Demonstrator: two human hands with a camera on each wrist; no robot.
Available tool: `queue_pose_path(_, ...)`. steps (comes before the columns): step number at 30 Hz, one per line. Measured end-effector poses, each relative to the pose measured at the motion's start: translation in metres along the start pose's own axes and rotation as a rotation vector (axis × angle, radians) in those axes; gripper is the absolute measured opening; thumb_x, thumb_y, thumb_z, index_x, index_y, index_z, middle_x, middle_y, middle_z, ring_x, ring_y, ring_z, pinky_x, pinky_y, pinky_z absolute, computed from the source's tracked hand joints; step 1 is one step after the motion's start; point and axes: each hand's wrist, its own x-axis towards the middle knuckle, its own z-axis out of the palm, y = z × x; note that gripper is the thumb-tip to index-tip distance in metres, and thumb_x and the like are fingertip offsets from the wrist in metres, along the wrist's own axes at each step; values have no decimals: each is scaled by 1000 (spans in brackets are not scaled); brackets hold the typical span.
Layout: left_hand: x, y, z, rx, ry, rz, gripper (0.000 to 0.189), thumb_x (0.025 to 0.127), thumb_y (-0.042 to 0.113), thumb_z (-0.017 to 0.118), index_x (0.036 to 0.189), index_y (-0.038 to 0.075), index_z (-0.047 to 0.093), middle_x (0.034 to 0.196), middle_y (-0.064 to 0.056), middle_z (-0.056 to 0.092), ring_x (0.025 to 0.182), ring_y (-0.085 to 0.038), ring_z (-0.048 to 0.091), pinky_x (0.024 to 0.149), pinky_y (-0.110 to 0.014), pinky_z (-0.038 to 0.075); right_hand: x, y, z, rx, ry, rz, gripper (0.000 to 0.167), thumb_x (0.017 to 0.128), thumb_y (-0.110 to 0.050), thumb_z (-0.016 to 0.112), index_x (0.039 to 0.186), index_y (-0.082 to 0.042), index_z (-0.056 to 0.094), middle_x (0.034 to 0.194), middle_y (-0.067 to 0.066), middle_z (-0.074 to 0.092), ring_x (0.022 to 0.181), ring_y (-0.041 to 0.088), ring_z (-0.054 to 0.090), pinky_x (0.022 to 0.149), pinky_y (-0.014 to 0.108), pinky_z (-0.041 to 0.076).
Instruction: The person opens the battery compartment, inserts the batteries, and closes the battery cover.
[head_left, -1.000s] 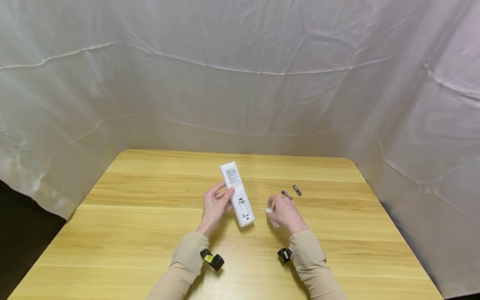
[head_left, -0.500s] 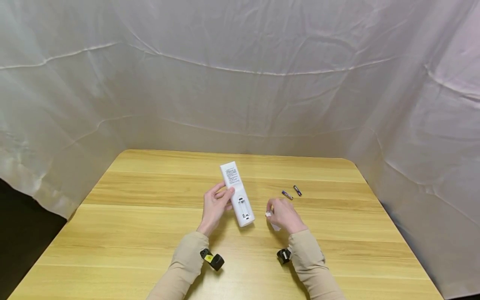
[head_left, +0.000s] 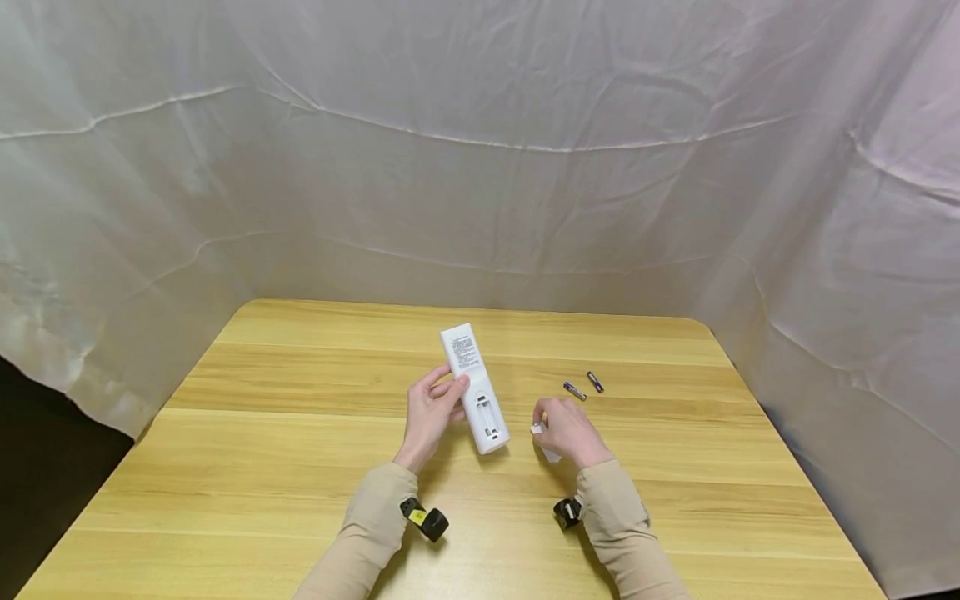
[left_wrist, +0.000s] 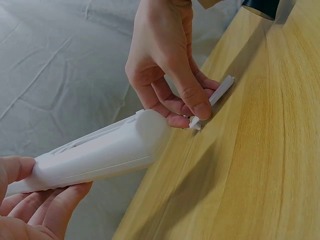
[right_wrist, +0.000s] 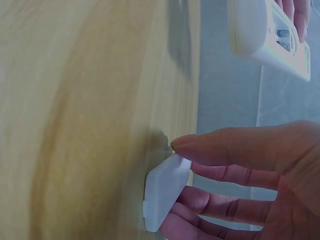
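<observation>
My left hand (head_left: 431,410) grips a white remote control (head_left: 469,360) by its side, thumb over the edge. Its back faces up, with a printed label and an uncovered battery compartment (head_left: 488,418) showing metal contacts. To its right, my right hand (head_left: 570,429) pinches a small white battery cover (right_wrist: 167,192) between thumb and fingers. In the right wrist view the cover is tilted, with its lower edge right at the tabletop. The left wrist view shows the remote raised above the table, its end pointing toward the right hand.
Two small batteries, a nearer battery (head_left: 575,390) and a farther battery (head_left: 595,382), lie just beyond the right hand. All this is on a wooden table (head_left: 300,483). A pale cloth curtain (head_left: 480,167) hangs behind the table and at its sides.
The right hand has shifted slightly with the battery cover, uncovering more of the nearer battery. The left hand and the remote control have stayed in place.
</observation>
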Motion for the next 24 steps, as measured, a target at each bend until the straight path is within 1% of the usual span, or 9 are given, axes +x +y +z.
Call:
queue_pose_path(8, 1, -1, 0, 5, 2, -1, 39, 97, 7, 64, 134, -4, 58, 115, -33, 70, 86, -20, 76, 70, -30, 67, 0, -2, -2, 6, -20, 17, 18, 75, -2, 78, 88, -6, 66, 81, 6, 63, 72, 19, 54, 58, 25, 46)
queue_pose_path(14, 1, -2, -1, 9, 0, 0, 39, 97, 7, 64, 134, -5, 57, 114, -33, 70, 86, -20, 76, 72, -31, 67, -1, 0, -5, 67, -40, 48, 16, 79, -6, 77, 90, -6, 66, 82, 8, 64, 74, 19, 58, 59, 25, 51)
queue_pose_path(17, 1, -2, 0, 9, 0, -1, 39, 97, 7, 64, 134, -5, 58, 114, -33, 70, 85, -19, 76, 72, -32, 67, 0, 3, -6, 100, -34, 50, 19, 82, -9, 78, 96, -4, 67, 84, 10, 67, 75, 20, 61, 59, 26, 53)
queue_pose_path(21, 0, -1, 1, 2, 3, -9, 39, 97, 7, 64, 134, -3, 59, 114, -33, 70, 83, -16, 75, 71, -31, 67, 1, 7, -9, 106, 8, 38, 27, 85, -11, 77, 108, -2, 67, 89, 14, 69, 79, 23, 62, 63, 30, 55)
queue_pose_path(24, 0, -1, 1, 0, 4, -10, 38, 97, 7, 64, 133, -4, 59, 113, -33, 70, 81, -15, 75, 70, -30, 67, 2, 10, -12, 88, 78, 23, 30, 85, -11, 76, 112, -1, 67, 94, 18, 69, 81, 26, 63, 66, 34, 56)
